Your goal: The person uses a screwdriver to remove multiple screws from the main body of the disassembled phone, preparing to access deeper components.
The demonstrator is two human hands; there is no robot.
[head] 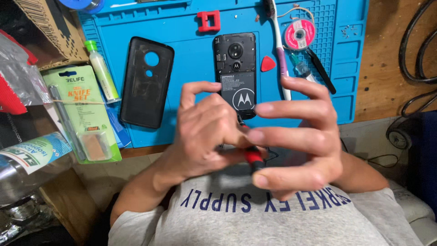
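Note:
My left hand (pixel 205 132) and my right hand (pixel 296 136) are raised close to the camera, together holding a small red-and-black screwdriver (pixel 251 157). The left fingers pinch the handle; the right fingers are spread around it. The tool's thin tip points toward the bottom edge of an opened black phone (pixel 236 73), which lies back-up on the blue work mat (pixel 191 27) with its battery showing. The phone's removed black back cover (pixel 146 82) lies to its left on the mat.
On the mat sit a red plastic clip (pixel 209 21), a red pick (pixel 267 64), a toothbrush (pixel 278 50), a pink wick spool (pixel 299 34), black tweezers (pixel 321 70). To the left: a green-capped tube (pixel 101 68), a green packaged knife set (pixel 84 114), a bottle (pixel 27 159). Cables hang right.

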